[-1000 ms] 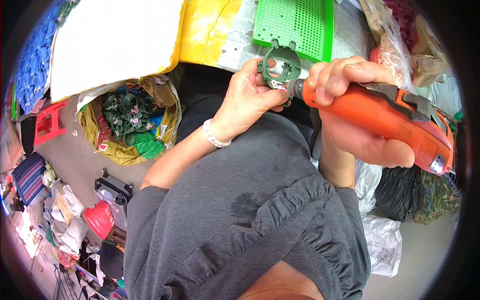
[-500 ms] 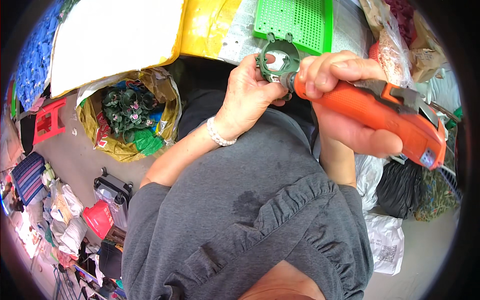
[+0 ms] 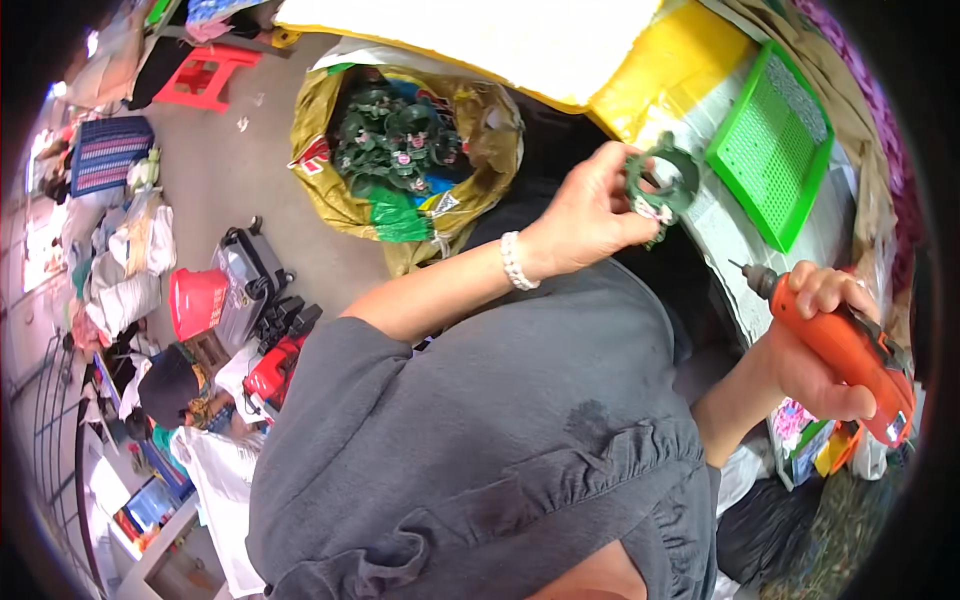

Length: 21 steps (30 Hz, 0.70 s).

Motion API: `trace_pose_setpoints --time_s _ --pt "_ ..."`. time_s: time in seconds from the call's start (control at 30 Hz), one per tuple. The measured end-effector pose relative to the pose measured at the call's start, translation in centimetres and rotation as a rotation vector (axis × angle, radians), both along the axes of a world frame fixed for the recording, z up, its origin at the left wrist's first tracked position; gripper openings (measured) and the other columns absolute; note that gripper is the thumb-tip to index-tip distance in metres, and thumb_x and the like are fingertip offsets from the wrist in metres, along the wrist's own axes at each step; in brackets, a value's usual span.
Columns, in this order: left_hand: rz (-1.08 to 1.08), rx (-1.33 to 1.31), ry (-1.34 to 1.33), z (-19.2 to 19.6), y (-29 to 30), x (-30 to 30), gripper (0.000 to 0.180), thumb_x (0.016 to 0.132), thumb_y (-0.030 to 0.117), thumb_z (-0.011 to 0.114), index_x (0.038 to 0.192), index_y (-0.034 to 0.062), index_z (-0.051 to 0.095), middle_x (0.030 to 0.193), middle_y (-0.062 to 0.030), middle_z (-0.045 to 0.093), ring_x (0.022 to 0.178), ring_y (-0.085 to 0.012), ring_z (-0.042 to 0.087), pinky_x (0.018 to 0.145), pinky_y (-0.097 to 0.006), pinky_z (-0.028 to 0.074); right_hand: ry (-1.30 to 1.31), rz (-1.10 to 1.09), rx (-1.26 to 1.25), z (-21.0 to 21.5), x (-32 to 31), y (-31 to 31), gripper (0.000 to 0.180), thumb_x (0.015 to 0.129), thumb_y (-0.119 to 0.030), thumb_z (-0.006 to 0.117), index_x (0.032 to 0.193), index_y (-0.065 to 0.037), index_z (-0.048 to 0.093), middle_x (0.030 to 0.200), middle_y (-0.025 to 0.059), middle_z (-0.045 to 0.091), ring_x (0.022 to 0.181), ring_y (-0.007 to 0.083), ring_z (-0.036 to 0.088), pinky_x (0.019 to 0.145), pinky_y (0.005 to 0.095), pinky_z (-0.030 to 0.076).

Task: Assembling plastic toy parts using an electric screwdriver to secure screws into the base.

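My left hand [image 3: 590, 215] pinches a dark green plastic ring [image 3: 682, 180] with small knobs on its rim and a pinkish-white figure on its side. In my right hand [image 3: 815, 340] is an orange electric screwdriver [image 3: 850, 365], its thin bit pointing up and left, apart from the ring. An open gold plastic bag [image 3: 310, 150] on the floor, beyond my left forearm, holds several similar dark green pieces [image 3: 395, 140] with small pink figures. A bright green perforated tray [image 3: 775, 150] lies on the work surface past the ring.
A white board with a yellow edge [image 3: 470, 40] covers the far side of the work surface. On the floor at left are a red stool [image 3: 208, 78], a grey suitcase [image 3: 245, 275] and a red bucket [image 3: 195, 302]. Black bags [image 3: 765, 530] lie at lower right.
The screwdriver has come away from the ring, moving right and down with my right hand. My view has turned left, so the bag appears nearer the middle. My left hand still holds the ring.
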State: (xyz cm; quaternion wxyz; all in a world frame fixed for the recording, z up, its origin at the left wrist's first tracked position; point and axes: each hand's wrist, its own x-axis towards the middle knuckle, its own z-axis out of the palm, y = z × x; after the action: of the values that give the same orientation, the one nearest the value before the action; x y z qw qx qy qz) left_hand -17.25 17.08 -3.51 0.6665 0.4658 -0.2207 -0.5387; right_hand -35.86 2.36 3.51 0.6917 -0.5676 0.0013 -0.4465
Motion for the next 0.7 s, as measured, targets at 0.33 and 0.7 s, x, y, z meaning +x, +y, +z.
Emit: trace_pose_setpoints --time_s 0.33,0.7 --pt "0.502 0.239 -0.511 -4.2 10.3 9.0 0.070 0.073 0.008 0.066 0.133 -0.0005 0.030 0.123 -0.0155 0.048 0.105 -0.0213 0.052 0.081 -0.031 0.049 0.011 -0.160 -0.005 0.0 1.6 1.6 0.084 0.073 -0.075 0.046 0.102 0.003 0.047 0.077 0.0092 0.051 0.062 0.0172 0.050 0.060 0.0315 0.042" --pt "0.958 0.282 -1.236 -3.5 8.7 12.8 0.054 0.071 0.000 0.063 0.121 0.0015 0.044 0.127 -0.0131 0.043 0.103 -0.0218 0.051 0.086 -0.032 0.044 0.040 -0.224 0.105 -0.9 0.5 1.9 0.074 0.076 -0.066 0.053 0.102 0.003 0.046 0.080 0.0110 0.053 0.060 0.0173 0.051 0.058 0.0307 0.042"
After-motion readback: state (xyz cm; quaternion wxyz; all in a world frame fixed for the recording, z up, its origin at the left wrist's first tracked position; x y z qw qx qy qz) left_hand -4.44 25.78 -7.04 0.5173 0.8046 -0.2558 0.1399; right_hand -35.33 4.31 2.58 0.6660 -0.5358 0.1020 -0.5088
